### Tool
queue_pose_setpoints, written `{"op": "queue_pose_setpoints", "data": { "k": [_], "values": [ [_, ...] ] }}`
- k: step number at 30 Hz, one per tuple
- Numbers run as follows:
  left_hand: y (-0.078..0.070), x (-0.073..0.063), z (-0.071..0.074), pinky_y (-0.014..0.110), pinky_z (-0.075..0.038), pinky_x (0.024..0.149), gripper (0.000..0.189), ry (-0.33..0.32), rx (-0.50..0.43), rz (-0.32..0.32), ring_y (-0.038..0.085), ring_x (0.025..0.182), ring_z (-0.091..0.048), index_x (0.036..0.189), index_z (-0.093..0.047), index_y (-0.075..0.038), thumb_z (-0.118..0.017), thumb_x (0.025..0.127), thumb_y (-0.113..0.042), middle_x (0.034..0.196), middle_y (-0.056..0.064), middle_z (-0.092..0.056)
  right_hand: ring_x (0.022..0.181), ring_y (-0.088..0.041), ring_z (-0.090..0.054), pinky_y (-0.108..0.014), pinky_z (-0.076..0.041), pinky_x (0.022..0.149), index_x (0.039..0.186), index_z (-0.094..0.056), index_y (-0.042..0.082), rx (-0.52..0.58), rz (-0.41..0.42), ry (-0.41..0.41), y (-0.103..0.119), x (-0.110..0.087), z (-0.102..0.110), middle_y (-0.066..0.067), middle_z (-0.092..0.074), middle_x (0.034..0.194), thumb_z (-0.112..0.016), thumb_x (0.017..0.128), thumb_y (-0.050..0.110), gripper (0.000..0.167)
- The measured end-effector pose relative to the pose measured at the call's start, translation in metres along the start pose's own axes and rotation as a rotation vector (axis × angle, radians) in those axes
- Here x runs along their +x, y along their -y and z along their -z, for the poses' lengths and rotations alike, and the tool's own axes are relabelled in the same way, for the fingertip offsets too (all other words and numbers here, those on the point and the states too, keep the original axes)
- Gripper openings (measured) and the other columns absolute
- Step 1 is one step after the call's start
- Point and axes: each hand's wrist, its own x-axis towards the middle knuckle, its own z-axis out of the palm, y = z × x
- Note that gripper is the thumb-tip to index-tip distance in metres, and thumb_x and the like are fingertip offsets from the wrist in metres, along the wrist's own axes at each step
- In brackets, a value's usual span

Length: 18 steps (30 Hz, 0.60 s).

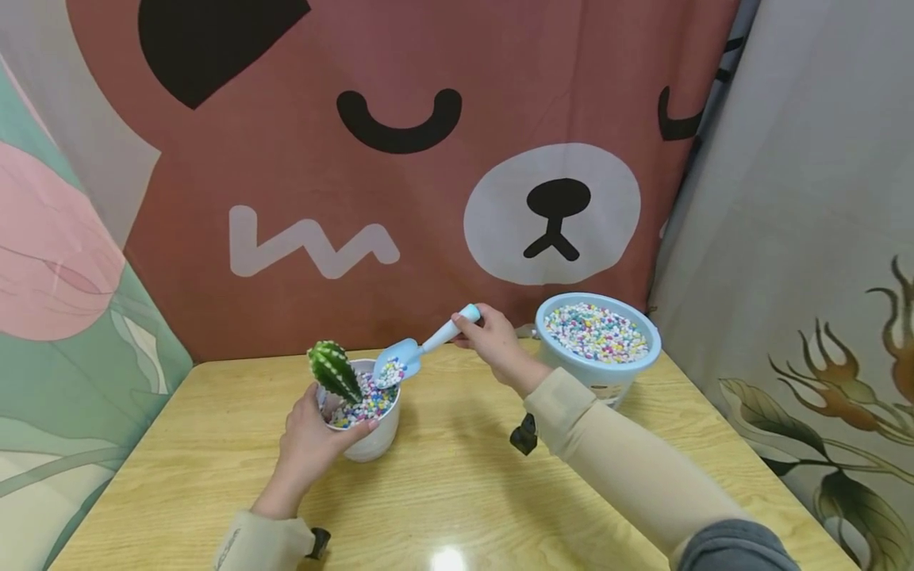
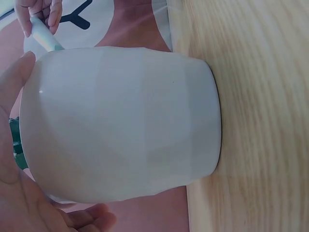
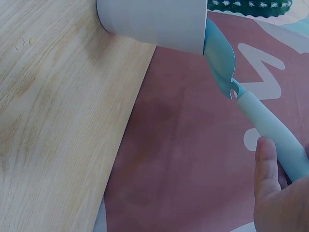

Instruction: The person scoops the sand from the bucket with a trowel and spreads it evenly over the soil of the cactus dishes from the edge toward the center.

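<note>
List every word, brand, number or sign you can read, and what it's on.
None is readable.
Blue bucket: label, too small to read.
Left cuff: dark marking, too small.
Backdrop: white zigzag, no clear word.
Scoop, white pot: no text visible.

Scoop in right hand: light blue, its pellets multicoloured | flowerpot in left hand: white | cactus beside left hand: green, white-dotted | bucket right of right hand: pale blue | tabletop beneath hands: yellowish woodgrain | backdrop beyond hands: reddish-brown, bear-face print
</note>
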Motion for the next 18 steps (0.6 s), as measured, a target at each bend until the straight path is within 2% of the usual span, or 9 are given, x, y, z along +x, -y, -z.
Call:
{"op": "queue_pose_setpoints", "data": {
  "k": [6, 13, 18],
  "values": [
    [0.001, 0.0025, 0.001, 0.074, -0.032, 0.104, 0.117, 0.004, 0.012, -0.008, 0.051, 0.137, -0.037, 0.156, -0.029, 0.005, -0.088, 0.076, -0.055, 0.15, 0.032, -0.042, 0.093, -0.023, -0.066, -0.039, -0.058, 0.093, 0.108, -0.059, -0.004, -0.005, 0.0, 0.001, -0.0001, 0.0017, 0.0005, -0.016, -0.062, 0.105, -0.06, 0.106, 0.012, 0.016],
    [0.0021, 0.0026, 0.0041, 0.074, -0.031, 0.105, 0.117, 0.021, 0.017, -0.009, 0.051, 0.139, -0.036, 0.156, -0.027, 0.007, -0.088, 0.076, -0.054, 0.15, 0.033, -0.041, 0.094, -0.025, -0.066, -0.044, -0.056, 0.096, 0.108, -0.059, -0.004, -0.013, 0.015, 0.0, 0.0009, 0.002, -0.0008, -0.017, -0.062, 0.104, -0.06, 0.106, 0.012, 0.016],
    [0.0018, 0.0032, 0.007, 0.074, -0.032, 0.106, 0.115, 0.055, -0.001, -0.017, 0.052, 0.139, -0.035, 0.157, -0.028, 0.004, -0.088, 0.077, -0.053, 0.151, 0.032, -0.041, 0.098, -0.027, -0.066, -0.037, -0.058, 0.092, 0.109, -0.06, -0.003, -0.035, 0.016, -0.001, 0.0022, 0.0016, -0.0014, -0.017, -0.063, 0.106, -0.061, 0.105, 0.012, 0.016]
  ]
}}
